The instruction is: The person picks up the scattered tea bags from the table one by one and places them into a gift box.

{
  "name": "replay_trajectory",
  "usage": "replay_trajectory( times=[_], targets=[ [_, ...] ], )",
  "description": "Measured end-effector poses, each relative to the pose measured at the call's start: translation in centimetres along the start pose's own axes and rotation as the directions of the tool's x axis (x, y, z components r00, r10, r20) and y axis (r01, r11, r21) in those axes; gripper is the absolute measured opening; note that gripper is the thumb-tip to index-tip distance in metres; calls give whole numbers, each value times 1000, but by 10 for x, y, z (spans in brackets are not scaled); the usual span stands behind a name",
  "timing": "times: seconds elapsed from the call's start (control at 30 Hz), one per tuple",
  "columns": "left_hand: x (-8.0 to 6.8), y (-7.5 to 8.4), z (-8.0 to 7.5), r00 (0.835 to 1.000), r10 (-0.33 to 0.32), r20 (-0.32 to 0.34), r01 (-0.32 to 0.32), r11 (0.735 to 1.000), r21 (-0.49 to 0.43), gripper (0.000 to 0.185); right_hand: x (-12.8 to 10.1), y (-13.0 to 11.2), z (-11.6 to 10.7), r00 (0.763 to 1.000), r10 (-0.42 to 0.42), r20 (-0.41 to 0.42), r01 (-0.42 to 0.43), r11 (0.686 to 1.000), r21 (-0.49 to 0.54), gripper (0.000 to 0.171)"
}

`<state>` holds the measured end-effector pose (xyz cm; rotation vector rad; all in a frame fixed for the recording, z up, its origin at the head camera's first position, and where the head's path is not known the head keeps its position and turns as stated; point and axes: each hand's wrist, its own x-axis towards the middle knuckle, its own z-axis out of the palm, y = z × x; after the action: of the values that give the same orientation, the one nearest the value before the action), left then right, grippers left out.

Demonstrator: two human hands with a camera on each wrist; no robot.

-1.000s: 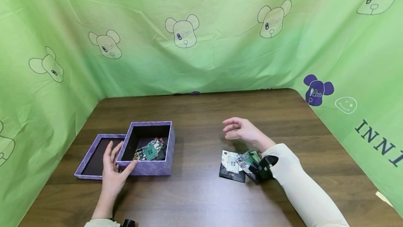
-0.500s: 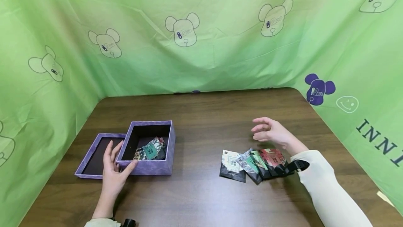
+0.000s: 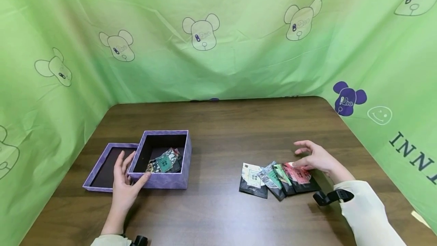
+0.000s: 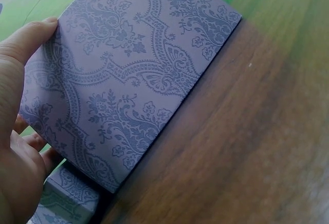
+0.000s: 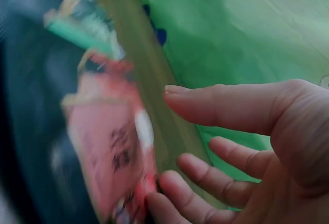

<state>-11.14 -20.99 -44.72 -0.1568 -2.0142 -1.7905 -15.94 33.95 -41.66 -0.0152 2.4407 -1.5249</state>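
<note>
A purple patterned open box stands left of centre, with several colourful sachets inside. My left hand grips its front left corner, the thumb at the front rim and the fingers along the left side. On the right lies an overlapping row of sachets: a white one, a blue-grey one, a green one and a red one at the right end. Just over the red sachet is my right hand, thumb and fingers apart. Whether its thumb touches the sachet I cannot tell.
The box's purple lid, dark inside facing up, lies left of the box, partly behind my left hand. Brown wood table spreads between box and sachets. A green printed curtain hangs along the back and sides.
My right hand has moved right, from above the middle of the row, then down to the red sachet. This uncovered the green and red sachets. My left hand stays at the box.
</note>
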Motion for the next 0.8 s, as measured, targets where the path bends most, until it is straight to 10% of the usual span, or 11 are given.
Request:
replay_trajectory(
  times=[0.47, 0.8],
  targets=[
    [1, 2, 1, 999, -34, 1, 34, 999, 18, 96, -13, 5, 8, 994, -110, -9, 98, 919, -383, 91],
    [0, 0, 1, 1000, -13, 2, 13, 1000, 7, 96, -15, 9, 8, 992, -124, -16, 109, 923, -370, 74]
  ],
)
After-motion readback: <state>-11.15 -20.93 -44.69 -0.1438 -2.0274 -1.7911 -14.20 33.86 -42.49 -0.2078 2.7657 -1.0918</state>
